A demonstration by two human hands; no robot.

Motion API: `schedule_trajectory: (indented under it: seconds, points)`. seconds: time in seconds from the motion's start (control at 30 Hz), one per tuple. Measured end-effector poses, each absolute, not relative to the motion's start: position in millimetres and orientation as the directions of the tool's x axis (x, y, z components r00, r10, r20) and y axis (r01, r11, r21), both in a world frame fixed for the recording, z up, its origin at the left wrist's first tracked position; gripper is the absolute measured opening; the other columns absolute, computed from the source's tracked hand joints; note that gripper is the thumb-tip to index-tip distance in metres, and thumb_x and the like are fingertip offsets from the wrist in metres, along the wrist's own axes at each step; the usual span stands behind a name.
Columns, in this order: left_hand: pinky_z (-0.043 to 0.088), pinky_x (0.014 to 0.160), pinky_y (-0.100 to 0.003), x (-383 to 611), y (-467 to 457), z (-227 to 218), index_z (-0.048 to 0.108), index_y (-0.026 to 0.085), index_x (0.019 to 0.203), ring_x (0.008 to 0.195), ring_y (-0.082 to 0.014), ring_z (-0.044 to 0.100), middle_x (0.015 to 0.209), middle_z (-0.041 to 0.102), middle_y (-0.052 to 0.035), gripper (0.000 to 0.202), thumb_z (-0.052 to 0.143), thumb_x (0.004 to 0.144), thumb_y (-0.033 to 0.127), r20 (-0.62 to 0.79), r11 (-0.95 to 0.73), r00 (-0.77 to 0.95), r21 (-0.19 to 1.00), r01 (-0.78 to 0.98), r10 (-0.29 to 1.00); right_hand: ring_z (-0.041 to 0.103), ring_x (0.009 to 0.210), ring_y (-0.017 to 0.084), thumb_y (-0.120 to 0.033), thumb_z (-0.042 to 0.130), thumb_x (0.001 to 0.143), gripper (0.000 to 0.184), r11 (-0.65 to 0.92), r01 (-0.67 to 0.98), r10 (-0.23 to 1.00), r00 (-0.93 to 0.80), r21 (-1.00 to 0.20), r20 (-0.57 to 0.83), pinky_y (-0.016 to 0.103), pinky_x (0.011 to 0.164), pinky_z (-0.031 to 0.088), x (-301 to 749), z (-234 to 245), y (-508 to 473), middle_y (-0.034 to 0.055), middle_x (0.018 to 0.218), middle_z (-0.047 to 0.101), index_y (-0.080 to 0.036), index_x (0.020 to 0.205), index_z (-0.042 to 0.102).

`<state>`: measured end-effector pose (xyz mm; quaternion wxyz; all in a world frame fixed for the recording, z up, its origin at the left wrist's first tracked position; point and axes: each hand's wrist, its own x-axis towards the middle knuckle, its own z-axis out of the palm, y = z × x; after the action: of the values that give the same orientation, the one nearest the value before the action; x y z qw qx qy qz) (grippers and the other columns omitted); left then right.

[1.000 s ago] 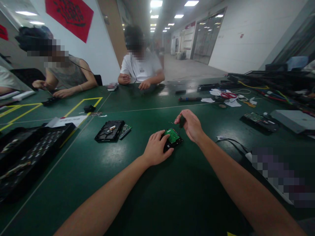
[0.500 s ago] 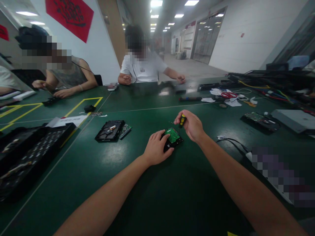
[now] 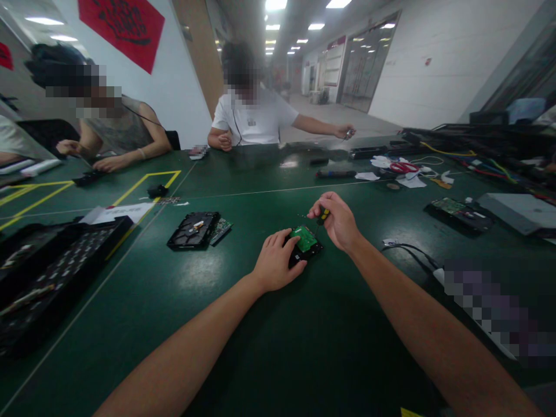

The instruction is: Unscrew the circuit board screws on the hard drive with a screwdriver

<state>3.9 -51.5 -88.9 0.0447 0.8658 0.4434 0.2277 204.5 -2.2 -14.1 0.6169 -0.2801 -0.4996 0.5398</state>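
Observation:
A hard drive (image 3: 306,253) with a green circuit board (image 3: 305,240) on top lies on the table before me. My left hand (image 3: 278,259) grips it from the left, fingers over the far edge and thumb along the near side. In my right hand (image 3: 339,220) is a yellow and black screwdriver (image 3: 323,216), pinched by the handle. Its thin shaft points down at the right edge of the circuit board; whether the tip sits in a screw I cannot tell. Several tiny pieces, perhaps screws, lie just beyond the drive.
Left of my hands lie another black drive (image 3: 193,230) and a loose circuit board (image 3: 221,231). A black tray (image 3: 87,255) stands further left. To the right are a drive (image 3: 458,215), a grey box (image 3: 521,213) and a cable (image 3: 410,248). Two people sit across the table.
The screwdriver handle has turned and tipped lower within my right hand, which stays nearly in place. My left hand and the drive keep still. Across the table, a person's arm has reached out to my right.

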Motion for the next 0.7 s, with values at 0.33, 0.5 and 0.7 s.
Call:
schedule_trajectory:
  seconds: [0.33, 0.5, 0.7]
  points:
    - [0.038, 0.121, -0.060, 3.5, -50.8, -90.2, 0.055, 0.021, 0.147, 0.146, -0.0388, 0.046, 0.159, 0.046, -0.0174, 0.064, 0.068, 0.092, 0.052, 0.365, -0.609, 0.503, 0.289, 0.739, 0.784, 0.062, 0.082, 0.017, -0.049, 0.076, 0.088, 0.026, 0.247, -0.317, 0.934, -0.176, -0.916, 0.312, 0.032, 0.082, 0.050, 206.7, -14.7, -4.9, 0.0006, 0.084, 0.066, -0.025, 0.085, 0.070]
    - [0.037, 0.122, -0.059, 3.7, -50.6, -90.9, 0.055, 0.019, 0.147, 0.146, -0.0386, 0.045, 0.159, 0.046, -0.0181, 0.065, 0.068, 0.092, 0.053, 0.359, -0.604, 0.502, 0.282, 0.745, 0.787, 0.065, 0.083, 0.019, -0.046, 0.076, 0.090, 0.023, 0.234, -0.389, 0.926, -0.190, -0.891, 0.326, 0.035, 0.087, 0.050, 205.1, -15.5, -5.6, -0.0002, 0.079, 0.068, -0.025, 0.092, 0.067]
    - [0.038, 0.121, -0.060, 3.7, -50.0, -91.7, 0.055, 0.022, 0.148, 0.146, -0.0389, 0.046, 0.159, 0.047, -0.0168, 0.066, 0.068, 0.091, 0.054, 0.360, -0.604, 0.501, 0.285, 0.744, 0.787, 0.068, 0.084, 0.021, -0.048, 0.073, 0.091, 0.025, 0.247, -0.368, 0.929, -0.174, -0.896, 0.327, 0.038, 0.090, 0.051, 204.1, -14.1, -5.2, 0.0006, 0.078, 0.069, -0.025, 0.087, 0.064]
